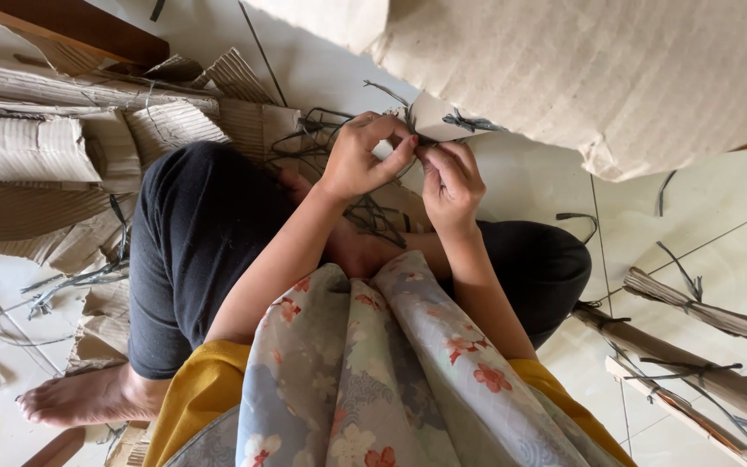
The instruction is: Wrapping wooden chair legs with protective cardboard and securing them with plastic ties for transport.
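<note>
My left hand (363, 157) and my right hand (450, 183) meet in front of me, fingertips pinched together on a thin grey string (470, 123) at the corner of a large sheet of brown cardboard (616, 69). The string is knotted at a pale folded corner of the cardboard (432, 114). A tangle of more grey strings (322, 143) lies on the floor just beyond my left hand. I sit on the floor with my legs in black trousers (192, 242) folded, and a flowered cloth (373, 380) hangs down my front.
Flattened and torn cardboard pieces (54, 156) are piled at the left, with loose strings among them. Rolled cardboard bundles tied with string (702, 363) lie on the white tiled floor (702, 225) at the right. My bare foot (88, 398) rests at lower left.
</note>
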